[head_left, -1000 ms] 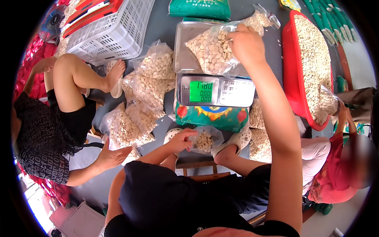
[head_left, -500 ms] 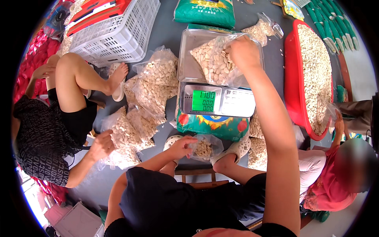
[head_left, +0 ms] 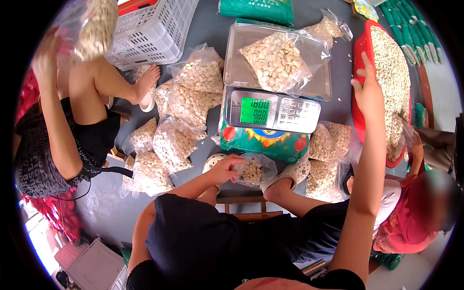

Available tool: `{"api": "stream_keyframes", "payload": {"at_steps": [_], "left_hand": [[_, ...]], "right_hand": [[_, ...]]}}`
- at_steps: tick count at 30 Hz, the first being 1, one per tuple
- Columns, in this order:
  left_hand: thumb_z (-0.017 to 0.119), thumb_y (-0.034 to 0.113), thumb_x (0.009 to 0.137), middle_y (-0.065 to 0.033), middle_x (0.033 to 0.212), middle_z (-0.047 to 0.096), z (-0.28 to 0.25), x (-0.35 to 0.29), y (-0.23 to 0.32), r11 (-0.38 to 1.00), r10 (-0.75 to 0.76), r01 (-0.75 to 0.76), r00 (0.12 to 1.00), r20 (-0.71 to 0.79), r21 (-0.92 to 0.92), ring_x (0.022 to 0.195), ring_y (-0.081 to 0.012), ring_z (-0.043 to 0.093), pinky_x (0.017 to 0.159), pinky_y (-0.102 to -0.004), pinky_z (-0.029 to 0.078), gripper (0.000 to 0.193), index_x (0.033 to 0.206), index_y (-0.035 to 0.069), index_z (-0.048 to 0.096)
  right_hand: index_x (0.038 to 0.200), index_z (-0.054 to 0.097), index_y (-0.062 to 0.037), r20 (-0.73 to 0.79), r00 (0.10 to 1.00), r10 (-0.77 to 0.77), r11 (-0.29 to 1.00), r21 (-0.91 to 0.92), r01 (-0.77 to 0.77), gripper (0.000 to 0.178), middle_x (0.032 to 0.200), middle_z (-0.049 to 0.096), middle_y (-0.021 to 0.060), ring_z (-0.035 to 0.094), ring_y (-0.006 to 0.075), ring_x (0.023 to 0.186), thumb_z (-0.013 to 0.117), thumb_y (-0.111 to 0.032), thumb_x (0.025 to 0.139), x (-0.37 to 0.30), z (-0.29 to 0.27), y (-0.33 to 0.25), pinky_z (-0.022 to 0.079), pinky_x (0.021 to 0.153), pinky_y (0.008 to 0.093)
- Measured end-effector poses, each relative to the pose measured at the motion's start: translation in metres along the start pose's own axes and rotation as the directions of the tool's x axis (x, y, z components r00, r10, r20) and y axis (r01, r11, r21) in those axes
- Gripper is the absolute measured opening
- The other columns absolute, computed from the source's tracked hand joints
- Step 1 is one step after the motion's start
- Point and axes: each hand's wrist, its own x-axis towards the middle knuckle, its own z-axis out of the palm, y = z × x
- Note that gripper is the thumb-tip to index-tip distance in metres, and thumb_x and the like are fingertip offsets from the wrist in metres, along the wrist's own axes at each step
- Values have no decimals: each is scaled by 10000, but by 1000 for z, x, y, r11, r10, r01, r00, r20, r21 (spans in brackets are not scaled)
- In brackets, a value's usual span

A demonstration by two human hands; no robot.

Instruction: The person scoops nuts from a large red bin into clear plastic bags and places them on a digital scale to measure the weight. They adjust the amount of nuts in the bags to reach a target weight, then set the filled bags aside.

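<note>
Over grey floor [head_left: 108, 210], left grip [head_left: 226, 169] pinches small bag [head_left: 253, 170]; right grip [head_left: 370, 92], spread empty, partly hides red tub [head_left: 366, 41].

A white perforated plastic crate [head_left: 162, 31] stands at the upper left of the frame (a red item [head_left: 131, 7] shows at its top). A green printed plastic sack [head_left: 256, 10] lies at top centre; slender green packages [head_left: 408, 31] lie side by side, upper right.
</note>
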Motion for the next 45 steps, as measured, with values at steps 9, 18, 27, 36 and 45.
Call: {"api": "stream_keyframes", "payload": {"at_steps": [9, 18, 27, 36, 45], "left_hand": [[524, -75, 800, -134, 1264, 396, 2, 2, -1, 1000, 1, -2, 999, 34, 9, 714, -170, 627, 594, -277, 550, 476, 1270, -2, 502], [528, -83, 794, -139, 1287, 385, -1, -4, -5, 999, -19, 19, 1000, 10, 35, 718, -179, 638, 614, -271, 560, 489, 1275, 5, 505], [526, -90, 790, -141, 1319, 367, 3, -4, -4, 998, -59, 58, 998, 39, 10, 776, -193, 654, 627, -281, 566, 504, 1285, 3, 501], [531, -61, 825, -138, 1340, 375, 2, -4, 0, 994, -112, 111, 991, 77, 12, 832, -200, 654, 661, -281, 560, 470, 1291, -12, 491], [527, -9, 864, -136, 1292, 428, -3, -1, -5, 987, -79, 62, 990, 113, 150, 812, -166, 624, 682, -264, 542, 396, 1256, 42, 548]], "right_hand": [[830, 692, -88, 764, 395, -510, 827, 309, 469, 177, 804, 662, 125, 656, 297, 761, 568, -211, 801, -158, 82, -87, 516, 672, 434], [921, 645, -53, 656, 661, -365, 929, 213, 301, 191, 928, 628, 148, 662, 304, 755, 517, -158, 826, -336, 254, -91, 541, 655, 420], [989, 587, -81, 515, 754, -409, 910, 171, 377, 243, 905, 622, 141, 657, 264, 597, 565, -219, 791, -361, 251, -79, 519, 480, 385], [999, 600, -122, 781, 550, -295, 946, 161, 280, 206, 818, 666, 109, 679, 262, 678, 540, -215, 825, -352, 233, -86, 536, 573, 390], [852, 656, -79, 728, 541, -422, 903, 284, 322, 163, 733, 681, 100, 671, 279, 615, 526, -171, 815, -345, 225, -84, 525, 518, 401]]}}
